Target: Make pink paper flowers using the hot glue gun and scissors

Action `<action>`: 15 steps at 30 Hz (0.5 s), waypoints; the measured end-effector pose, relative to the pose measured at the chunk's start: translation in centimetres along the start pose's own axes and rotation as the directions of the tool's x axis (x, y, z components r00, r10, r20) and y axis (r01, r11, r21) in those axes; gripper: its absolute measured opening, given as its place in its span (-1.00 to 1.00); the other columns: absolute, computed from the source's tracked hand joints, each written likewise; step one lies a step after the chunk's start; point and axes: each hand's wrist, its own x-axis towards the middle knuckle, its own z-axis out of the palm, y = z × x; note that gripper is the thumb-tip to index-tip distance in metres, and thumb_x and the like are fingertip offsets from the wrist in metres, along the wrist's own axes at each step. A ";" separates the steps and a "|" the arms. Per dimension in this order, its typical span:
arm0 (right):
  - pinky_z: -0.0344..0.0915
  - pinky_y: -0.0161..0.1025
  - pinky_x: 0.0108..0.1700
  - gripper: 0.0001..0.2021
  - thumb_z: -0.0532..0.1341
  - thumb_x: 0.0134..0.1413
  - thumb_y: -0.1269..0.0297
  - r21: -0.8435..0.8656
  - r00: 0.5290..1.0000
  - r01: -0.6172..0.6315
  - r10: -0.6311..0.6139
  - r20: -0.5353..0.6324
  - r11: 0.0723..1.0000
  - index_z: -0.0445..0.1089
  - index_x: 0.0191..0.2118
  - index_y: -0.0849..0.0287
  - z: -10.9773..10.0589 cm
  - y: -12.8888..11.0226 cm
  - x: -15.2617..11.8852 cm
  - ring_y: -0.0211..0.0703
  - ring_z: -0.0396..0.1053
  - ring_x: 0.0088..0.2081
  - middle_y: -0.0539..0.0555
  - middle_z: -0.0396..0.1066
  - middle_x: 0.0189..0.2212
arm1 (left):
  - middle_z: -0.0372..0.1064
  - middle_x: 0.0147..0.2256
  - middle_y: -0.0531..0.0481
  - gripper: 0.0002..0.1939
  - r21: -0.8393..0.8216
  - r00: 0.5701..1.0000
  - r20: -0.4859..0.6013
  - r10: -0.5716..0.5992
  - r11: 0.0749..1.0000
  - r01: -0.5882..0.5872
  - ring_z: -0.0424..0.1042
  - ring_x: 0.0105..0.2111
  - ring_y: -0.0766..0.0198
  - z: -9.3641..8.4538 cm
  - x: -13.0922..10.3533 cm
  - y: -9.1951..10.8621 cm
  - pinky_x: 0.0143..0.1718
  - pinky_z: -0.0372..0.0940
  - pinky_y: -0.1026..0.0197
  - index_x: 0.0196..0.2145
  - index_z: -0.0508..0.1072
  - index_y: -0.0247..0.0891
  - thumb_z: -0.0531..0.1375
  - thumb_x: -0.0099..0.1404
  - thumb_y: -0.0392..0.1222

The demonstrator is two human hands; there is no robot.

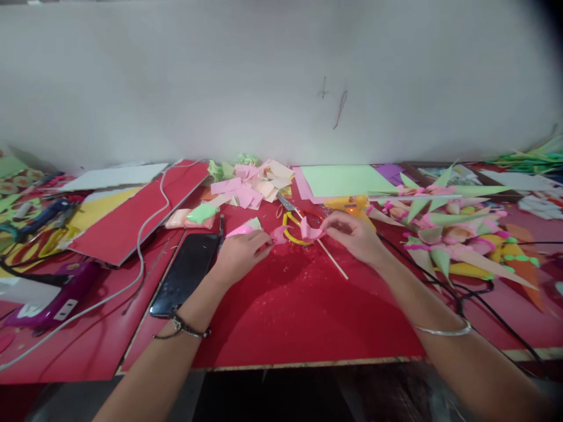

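Between my hands are two curled pieces of pink paper. My right hand [356, 235] pinches one curled pink paper piece [310, 230] at its right end. The fingers of my left hand [241, 253] are closed together at the edge of the other, a smaller pink paper curl [280, 234]; their exact grip is blurred. Just behind lie scissors [288, 204] and a yellow ring-shaped handle [287, 225], partly covered by the pink paper. A thin pale stick [334, 261] slants across the red table [281, 316] below my right fingertips.
Left of my left hand lies a phone [187, 272]. Behind are clay packets [193, 215], paper scraps [250, 184] and green sheets [347, 180]. A yellow glue gun [347, 203] sits behind my right hand, paper flowers [457, 228] to the right. A white cable [139, 246] crosses the left side.
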 end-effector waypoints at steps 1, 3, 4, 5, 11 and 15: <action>0.21 -0.29 -0.28 -0.90 0.08 -0.02 0.34 -0.064 0.996 0.083 -0.082 0.018 0.995 0.33 -0.41 0.17 0.3 -0.2 -0.1 -0.26 0.28 -0.36 0.02 0.33 -0.43 | 0.42 -0.46 0.11 -0.89 0.001 1.000 0.007 0.000 1.000 0.000 0.36 -0.52 0.42 0.0 0.0 0.0 -0.54 0.11 0.40 -0.41 0.38 -0.22 0.08 0.16 -0.18; 0.20 -0.28 -0.22 -0.86 0.04 0.03 0.38 -0.207 0.966 0.247 -0.225 0.124 0.947 0.35 -0.38 0.16 1.1 -0.8 -0.4 -0.24 0.29 -0.31 0.04 0.35 -0.40 | 0.42 -0.45 0.10 -0.89 0.017 0.999 0.021 -0.025 1.000 0.025 0.36 -0.52 0.42 0.0 0.0 0.0 -0.55 0.10 0.40 -0.41 0.37 -0.22 0.07 0.16 -0.19; 0.19 -0.27 -0.21 -0.83 0.02 0.05 0.39 -0.274 0.942 0.321 -0.276 0.191 0.907 0.36 -0.36 0.15 1.4 -1.0 -0.6 -0.23 0.28 -0.29 0.05 0.36 -0.39 | 0.42 -0.45 0.10 -0.89 0.031 0.998 0.021 -0.052 0.998 0.052 0.35 -0.52 0.42 0.0 0.0 0.0 -0.56 0.09 0.40 -0.41 0.37 -0.22 0.07 0.16 -0.19; 0.19 -0.27 -0.20 -0.81 0.01 0.07 0.40 -0.333 0.915 0.383 -0.304 0.266 0.862 0.37 -0.34 0.15 1.8 -1.2 -0.7 -0.21 0.28 -0.27 0.07 0.37 -0.36 | 0.42 -0.44 0.09 -0.88 0.045 0.996 0.014 -0.086 0.995 0.085 0.35 -0.53 0.42 0.1 0.0 0.0 -0.56 0.08 0.40 -0.41 0.37 -0.23 0.06 0.16 -0.19; 0.19 -0.26 -0.19 -0.80 0.02 0.09 0.38 -0.437 0.805 0.556 -0.328 0.494 0.708 0.40 -0.34 0.16 2.9 -1.0 -1.1 -0.19 0.26 -0.23 0.09 0.36 -0.30 | 0.40 -0.43 0.08 -0.86 -0.005 0.949 0.008 -0.315 0.949 0.315 0.31 -0.53 0.43 -0.2 0.1 0.0 -0.54 0.08 0.39 -0.41 0.36 -0.23 0.06 0.15 -0.16; 0.18 -0.31 -0.23 -0.84 0.07 0.05 0.39 -0.398 0.774 0.575 -0.317 0.548 0.715 0.40 -0.38 0.17 3.2 -1.0 -1.2 -0.22 0.24 -0.24 0.08 0.31 -0.34 | 0.40 -0.40 0.08 -0.88 -0.040 0.917 0.089 -0.390 0.918 0.394 0.30 -0.51 0.43 -0.6 0.3 0.3 -0.51 0.08 0.38 -0.39 0.35 -0.22 0.05 0.14 -0.17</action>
